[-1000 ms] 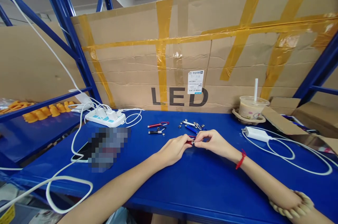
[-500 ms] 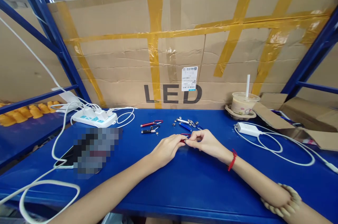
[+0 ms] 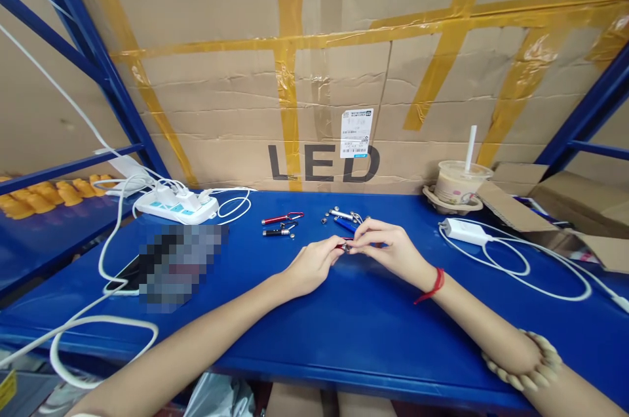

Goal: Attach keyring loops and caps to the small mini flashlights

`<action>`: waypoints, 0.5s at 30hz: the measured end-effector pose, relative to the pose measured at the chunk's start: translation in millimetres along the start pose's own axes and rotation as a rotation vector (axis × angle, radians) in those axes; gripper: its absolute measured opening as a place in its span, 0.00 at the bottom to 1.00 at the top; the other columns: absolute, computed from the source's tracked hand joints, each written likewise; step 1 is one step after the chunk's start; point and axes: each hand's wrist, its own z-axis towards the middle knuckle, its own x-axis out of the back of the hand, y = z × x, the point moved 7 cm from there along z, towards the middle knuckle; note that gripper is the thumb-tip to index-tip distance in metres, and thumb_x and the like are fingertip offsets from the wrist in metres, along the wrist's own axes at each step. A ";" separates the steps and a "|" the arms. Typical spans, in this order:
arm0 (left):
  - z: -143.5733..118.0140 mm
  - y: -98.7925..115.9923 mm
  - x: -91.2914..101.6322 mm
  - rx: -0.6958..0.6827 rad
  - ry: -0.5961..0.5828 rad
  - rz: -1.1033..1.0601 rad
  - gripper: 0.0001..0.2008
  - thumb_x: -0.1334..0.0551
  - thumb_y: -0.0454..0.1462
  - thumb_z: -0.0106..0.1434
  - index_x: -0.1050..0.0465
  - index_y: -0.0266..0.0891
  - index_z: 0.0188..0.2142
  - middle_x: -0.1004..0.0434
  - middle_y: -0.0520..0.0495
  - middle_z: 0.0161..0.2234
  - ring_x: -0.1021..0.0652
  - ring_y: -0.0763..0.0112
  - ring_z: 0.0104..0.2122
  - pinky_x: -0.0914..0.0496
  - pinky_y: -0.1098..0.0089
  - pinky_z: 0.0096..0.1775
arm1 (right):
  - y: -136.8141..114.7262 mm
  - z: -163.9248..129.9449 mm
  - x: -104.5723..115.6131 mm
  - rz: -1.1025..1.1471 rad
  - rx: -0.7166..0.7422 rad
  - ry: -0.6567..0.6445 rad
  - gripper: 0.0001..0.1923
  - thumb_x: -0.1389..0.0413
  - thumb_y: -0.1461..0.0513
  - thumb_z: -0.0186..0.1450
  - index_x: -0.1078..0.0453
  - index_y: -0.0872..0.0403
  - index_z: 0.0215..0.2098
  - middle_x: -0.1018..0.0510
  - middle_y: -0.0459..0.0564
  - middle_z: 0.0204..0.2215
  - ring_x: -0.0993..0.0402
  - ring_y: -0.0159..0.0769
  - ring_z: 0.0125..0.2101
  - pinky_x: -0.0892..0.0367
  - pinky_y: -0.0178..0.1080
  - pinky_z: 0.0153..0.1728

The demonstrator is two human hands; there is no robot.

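My left hand (image 3: 310, 266) is closed on a small red keychain flashlight (image 3: 341, 246), mostly hidden by the fingers. At its end, my right hand (image 3: 386, 248) pinches with thumb and forefinger. A small silver bit shows between the fingertips; whether it is a button cell or the flashlight's own metal end, I cannot tell. Just beyond the right fingers lies a blue flashlight (image 3: 344, 224), partly covered, and a silver flashlight (image 3: 341, 214) with a clip. Several small round metal pieces are scattered around them. To the left lie a red flashlight (image 3: 278, 219) with a red carabiner and a black flashlight (image 3: 276, 232).
A white power strip (image 3: 177, 208) with cables stands at the back left, near a phone (image 3: 128, 276) and a blurred-out patch. On the right are a drink cup (image 3: 462, 182), a white charger (image 3: 464, 231) with its cable and an open carton (image 3: 565, 207). A large cardboard sheet (image 3: 226, 109) backs the blue table.
The view has tipped slightly downward. My right hand's fingers have lifted and spread a little more at the flashlight's end, uncovering the small silver bit. My left hand keeps its hold.
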 end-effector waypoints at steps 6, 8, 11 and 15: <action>-6.0 1.2 -4.6 0.005 -0.079 -0.012 0.10 0.56 0.38 0.67 0.41 0.40 0.42 0.32 0.52 0.30 0.31 0.75 0.28 0.41 0.75 0.31 | 1.2 -0.5 -7.0 0.114 -0.025 -0.078 0.17 0.48 0.52 0.62 0.27 0.54 0.24 0.29 0.50 0.28 0.32 0.34 0.29 0.36 0.35 0.31; -6.6 1.2 -5.8 0.021 -0.100 -0.010 0.08 0.56 0.38 0.66 0.42 0.40 0.40 0.30 0.51 0.33 0.29 0.73 0.31 0.40 0.75 0.31 | 0.5 -0.2 -9.1 0.140 -0.040 -0.101 0.18 0.47 0.51 0.61 0.27 0.54 0.23 0.29 0.50 0.27 0.32 0.34 0.29 0.37 0.35 0.29; -6.2 2.5 -6.6 0.018 -0.106 -0.009 0.06 0.55 0.37 0.66 0.43 0.40 0.37 0.29 0.50 0.38 0.28 0.71 0.35 0.38 0.74 0.34 | 2.5 -0.3 -10.9 0.162 -0.090 -0.101 0.19 0.44 0.49 0.59 0.28 0.55 0.20 0.29 0.49 0.25 0.32 0.34 0.28 0.38 0.35 0.28; -5.3 2.8 -5.5 0.015 -0.073 -0.004 0.06 0.54 0.37 0.66 0.43 0.40 0.35 0.29 0.49 0.39 0.27 0.70 0.37 0.36 0.72 0.38 | 9.0 -2.0 -12.7 0.193 -0.187 -0.082 0.18 0.41 0.49 0.55 0.30 0.55 0.19 0.28 0.49 0.24 0.32 0.34 0.28 0.38 0.36 0.31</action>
